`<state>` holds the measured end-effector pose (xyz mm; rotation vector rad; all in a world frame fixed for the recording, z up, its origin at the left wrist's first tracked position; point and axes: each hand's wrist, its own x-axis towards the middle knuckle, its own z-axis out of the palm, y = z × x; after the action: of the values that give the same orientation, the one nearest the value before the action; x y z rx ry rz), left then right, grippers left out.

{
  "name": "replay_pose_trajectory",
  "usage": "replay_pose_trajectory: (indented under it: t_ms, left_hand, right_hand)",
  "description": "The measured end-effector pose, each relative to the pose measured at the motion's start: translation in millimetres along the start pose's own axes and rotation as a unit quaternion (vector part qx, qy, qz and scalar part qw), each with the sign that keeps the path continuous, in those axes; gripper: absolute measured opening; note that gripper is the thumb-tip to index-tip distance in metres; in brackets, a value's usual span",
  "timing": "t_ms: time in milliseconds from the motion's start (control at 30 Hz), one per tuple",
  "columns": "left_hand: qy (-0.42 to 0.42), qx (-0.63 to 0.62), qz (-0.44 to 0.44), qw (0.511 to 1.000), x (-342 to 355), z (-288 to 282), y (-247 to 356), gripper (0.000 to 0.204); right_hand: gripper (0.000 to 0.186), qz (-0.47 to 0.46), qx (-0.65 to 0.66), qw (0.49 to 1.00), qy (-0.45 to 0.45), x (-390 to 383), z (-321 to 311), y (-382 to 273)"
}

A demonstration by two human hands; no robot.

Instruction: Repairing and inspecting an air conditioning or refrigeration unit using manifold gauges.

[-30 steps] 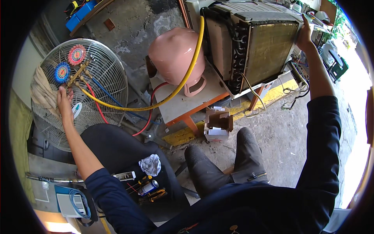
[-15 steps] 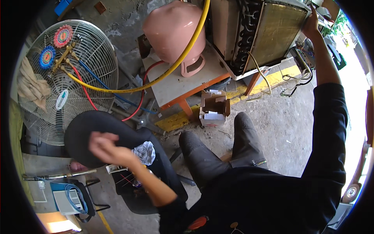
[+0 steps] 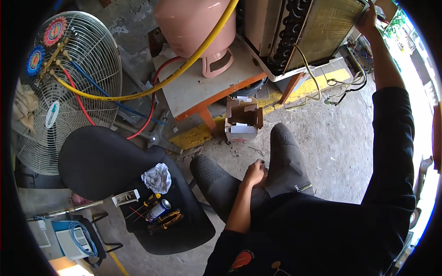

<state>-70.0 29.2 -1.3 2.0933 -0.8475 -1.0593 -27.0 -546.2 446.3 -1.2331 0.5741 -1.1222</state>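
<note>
My right hand (image 3: 368, 22) grips the upper edge of an air conditioner unit (image 3: 324, 30) with exposed coils, at the upper right. My left hand (image 3: 254, 173) is down between my thighs, its fingers curled; whatever they hold is too small to name. Left of the unit, a pink gas cylinder (image 3: 193, 25) stands on a low orange-edged table (image 3: 186, 92). A gauge manifold (image 3: 50, 64) with red and blue dials rests on a large fan (image 3: 94, 48), a yellow hose (image 3: 124, 98) arching from it, red and blue hoses below.
Beside my left leg a black chair (image 3: 101, 163) bears a crumpled rag (image 3: 156, 178), a spray can (image 3: 158, 210) and several hand tools. An open cardboard box (image 3: 241, 135) sits on the floor before me, below the table. Loose wires (image 3: 345, 85) trail under the unit.
My left hand has left the gauge manifold and moved down and right to my lap. My right hand still grips the unit. The view has shifted, so surroundings appear higher and further left.
</note>
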Motion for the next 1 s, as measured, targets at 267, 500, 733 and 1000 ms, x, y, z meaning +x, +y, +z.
replay_pose_trajectory:
  t_ms: [267,500,733,1000]
  left_hand:
    - [-0.014,-0.029,-0.005,0.999,10,8,2,0.039]
    - [-0.022,0.007,-0.049,0.999,8,-1,12,0.039]
    - [-0.042,0.012,-0.058,0.997,12,-1,14,0.041]
    - [-0.023,0.026,-0.059,0.998,17,14,-7,0.037]
  right_hand:
    - [0.099,0.033,0.013,0.999,0.012,-9,0,-6]
    - [0.102,0.016,0.03,0.996,0.083,16,-9,0]
    - [0.102,0.05,0.022,0.995,0.082,5,-4,-8]
    - [0.084,0.075,0.037,0.993,-0.085,-43,7,-20]
